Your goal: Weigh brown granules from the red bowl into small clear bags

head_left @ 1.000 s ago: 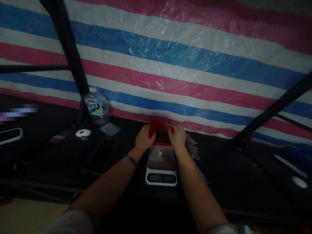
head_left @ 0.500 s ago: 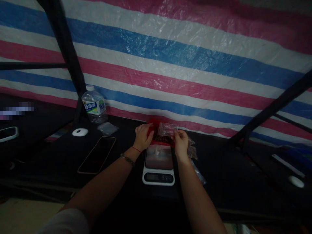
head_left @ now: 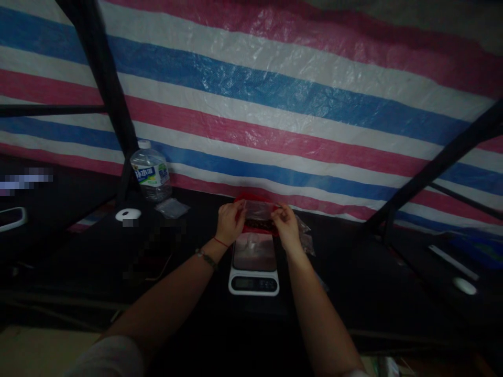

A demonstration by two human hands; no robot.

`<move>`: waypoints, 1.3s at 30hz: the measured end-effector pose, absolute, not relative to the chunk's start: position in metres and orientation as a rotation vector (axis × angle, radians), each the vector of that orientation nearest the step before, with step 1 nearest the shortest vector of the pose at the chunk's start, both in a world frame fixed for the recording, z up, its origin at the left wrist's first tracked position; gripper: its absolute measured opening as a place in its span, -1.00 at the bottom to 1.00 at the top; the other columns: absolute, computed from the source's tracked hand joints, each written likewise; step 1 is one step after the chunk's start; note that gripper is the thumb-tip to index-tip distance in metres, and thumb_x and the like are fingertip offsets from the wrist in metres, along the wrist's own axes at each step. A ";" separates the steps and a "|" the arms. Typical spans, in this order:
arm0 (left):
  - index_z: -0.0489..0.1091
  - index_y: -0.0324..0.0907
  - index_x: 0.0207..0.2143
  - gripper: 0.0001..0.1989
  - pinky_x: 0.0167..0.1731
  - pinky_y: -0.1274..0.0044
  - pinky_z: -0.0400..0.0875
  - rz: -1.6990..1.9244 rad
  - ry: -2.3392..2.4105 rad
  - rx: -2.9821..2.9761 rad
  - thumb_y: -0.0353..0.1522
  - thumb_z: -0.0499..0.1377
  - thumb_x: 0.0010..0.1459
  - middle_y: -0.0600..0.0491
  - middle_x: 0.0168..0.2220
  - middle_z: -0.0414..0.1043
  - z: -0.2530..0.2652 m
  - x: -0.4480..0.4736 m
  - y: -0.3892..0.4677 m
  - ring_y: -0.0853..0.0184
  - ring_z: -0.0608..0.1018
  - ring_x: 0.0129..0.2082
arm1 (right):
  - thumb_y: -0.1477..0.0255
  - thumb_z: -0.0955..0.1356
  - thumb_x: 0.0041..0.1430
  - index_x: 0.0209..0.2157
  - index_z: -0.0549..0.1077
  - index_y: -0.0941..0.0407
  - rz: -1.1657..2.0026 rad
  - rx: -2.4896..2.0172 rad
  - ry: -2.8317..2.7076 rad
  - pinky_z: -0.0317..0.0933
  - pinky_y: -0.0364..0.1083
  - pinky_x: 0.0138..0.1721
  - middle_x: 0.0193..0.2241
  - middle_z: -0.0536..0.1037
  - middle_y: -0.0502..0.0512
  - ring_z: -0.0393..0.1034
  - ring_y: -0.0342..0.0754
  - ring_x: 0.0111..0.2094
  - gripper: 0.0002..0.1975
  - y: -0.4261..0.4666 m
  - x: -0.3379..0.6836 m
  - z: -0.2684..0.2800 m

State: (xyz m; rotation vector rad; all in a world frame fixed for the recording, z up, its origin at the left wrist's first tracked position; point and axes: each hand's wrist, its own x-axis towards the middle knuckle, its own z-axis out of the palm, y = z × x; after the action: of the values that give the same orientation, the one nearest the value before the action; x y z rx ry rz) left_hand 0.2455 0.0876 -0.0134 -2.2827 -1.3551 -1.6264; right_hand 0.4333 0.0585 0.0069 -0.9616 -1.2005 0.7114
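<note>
My left hand (head_left: 231, 222) and my right hand (head_left: 286, 225) pinch the two sides of a small clear plastic bag (head_left: 258, 209). They hold it above an opened red bag (head_left: 261, 230) with dark, loose contents, too dim to name. Just nearer to me lies a white digital scale (head_left: 254, 289) with a metal plate. A small whitish, see-through thing (head_left: 252, 242) is on the plate, perhaps a reflection; I cannot tell. Beside my right wrist lie several small clear bags (head_left: 307, 244), at least one with brownish contents.
A clear plastic bottle (head_left: 151, 173) stands at the back left, with a flat clear packet (head_left: 172, 208) before it. Nearby are a white oval object (head_left: 128, 214) and a blurred-out phone (head_left: 155, 262). Black metal posts (head_left: 113, 104) and a striped sheet (head_left: 251, 104) bound the black table.
My left hand has moved from the red bag's edge to the clear bag's left side. The clear bag is now stretched between both hands.
</note>
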 end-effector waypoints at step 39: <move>0.43 -0.26 -0.32 -0.84 -0.12 0.42 0.37 -0.148 -1.385 -3.317 -0.51 0.11 0.02 -0.17 -0.20 0.50 -0.007 0.414 0.010 0.13 0.53 -0.14 | 0.32 0.41 -0.07 -0.03 0.45 0.19 0.317 -1.883 -1.725 0.17 0.09 0.06 -0.07 0.47 0.28 0.32 0.18 0.00 -0.48 -0.095 0.571 -0.058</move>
State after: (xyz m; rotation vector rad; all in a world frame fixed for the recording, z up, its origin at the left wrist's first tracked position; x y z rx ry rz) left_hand 0.4142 0.0103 -0.0066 -3.3169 -1.3854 -0.1476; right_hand 0.5712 -0.0954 -0.0582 -1.8832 -1.7253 0.3171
